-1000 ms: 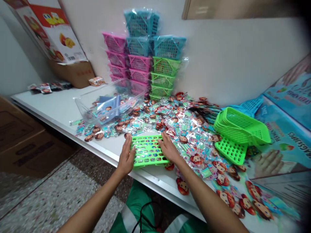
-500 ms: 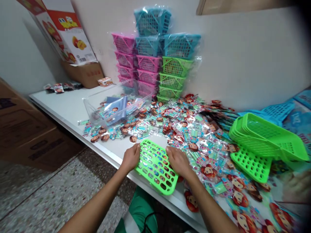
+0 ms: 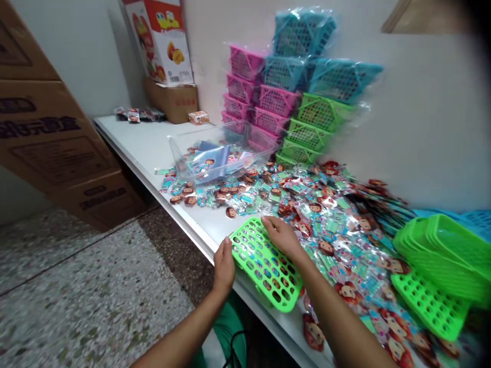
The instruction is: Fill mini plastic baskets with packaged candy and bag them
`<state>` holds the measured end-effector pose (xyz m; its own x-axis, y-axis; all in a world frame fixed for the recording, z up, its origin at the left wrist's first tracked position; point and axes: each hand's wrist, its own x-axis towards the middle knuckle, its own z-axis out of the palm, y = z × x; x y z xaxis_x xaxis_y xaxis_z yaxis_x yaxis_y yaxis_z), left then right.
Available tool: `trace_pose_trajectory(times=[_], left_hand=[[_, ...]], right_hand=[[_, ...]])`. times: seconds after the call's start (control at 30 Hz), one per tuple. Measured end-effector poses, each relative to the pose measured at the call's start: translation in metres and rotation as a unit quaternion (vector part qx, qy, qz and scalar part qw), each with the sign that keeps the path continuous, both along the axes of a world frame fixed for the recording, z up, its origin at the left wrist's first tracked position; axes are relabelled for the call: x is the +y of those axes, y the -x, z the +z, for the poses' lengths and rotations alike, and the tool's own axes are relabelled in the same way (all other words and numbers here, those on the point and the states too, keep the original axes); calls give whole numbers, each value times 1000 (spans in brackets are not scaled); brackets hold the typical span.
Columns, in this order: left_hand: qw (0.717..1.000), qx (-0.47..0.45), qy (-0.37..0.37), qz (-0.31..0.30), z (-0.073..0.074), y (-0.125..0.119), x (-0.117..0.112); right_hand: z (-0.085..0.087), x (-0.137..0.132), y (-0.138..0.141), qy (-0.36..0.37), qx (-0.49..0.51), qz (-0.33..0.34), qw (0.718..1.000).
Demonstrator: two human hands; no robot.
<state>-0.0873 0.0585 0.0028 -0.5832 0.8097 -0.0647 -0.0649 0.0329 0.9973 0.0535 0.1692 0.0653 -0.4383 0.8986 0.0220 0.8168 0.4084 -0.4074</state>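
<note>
A bright green plastic basket (image 3: 264,260) with a flat, hole-filled top sits at the table's front edge, tilted toward me. Colourful packets show through its holes. My left hand (image 3: 224,266) grips the near left edge, thumb up along the rim. On the far right edge, my right hand (image 3: 284,239) is closed with its fingers over the side. Loose shiny packets with cartoon heads (image 3: 326,248) lie right beside the right hand. The undersides of the basket and the fingers below the rim are hidden.
A clear plastic bin (image 3: 180,153) holds packets and blue sheets. Behind it rise wrapped pink baskets (image 3: 276,100), blue baskets (image 3: 305,33) and green baskets (image 3: 320,112). Nested green baskets (image 3: 441,250) and a green lid (image 3: 429,304) lie at right. Cardboard boxes (image 3: 49,133) stand at left.
The view has swung left, so the table things appear farther right. The left hand has shifted down along the basket's near side; the right hand has slid toward its far corner.
</note>
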Motion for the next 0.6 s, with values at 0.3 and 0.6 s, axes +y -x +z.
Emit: trace_pose_trajectory(times=[0.3,0.6], left_hand=[[999,32,-15,17,-9,-9,-2],[926,374,21,47,121,143,96]], right_hand=[[-13,6,27,10,-106,-35,994],[-26,17,18,-2,133,-19,991]])
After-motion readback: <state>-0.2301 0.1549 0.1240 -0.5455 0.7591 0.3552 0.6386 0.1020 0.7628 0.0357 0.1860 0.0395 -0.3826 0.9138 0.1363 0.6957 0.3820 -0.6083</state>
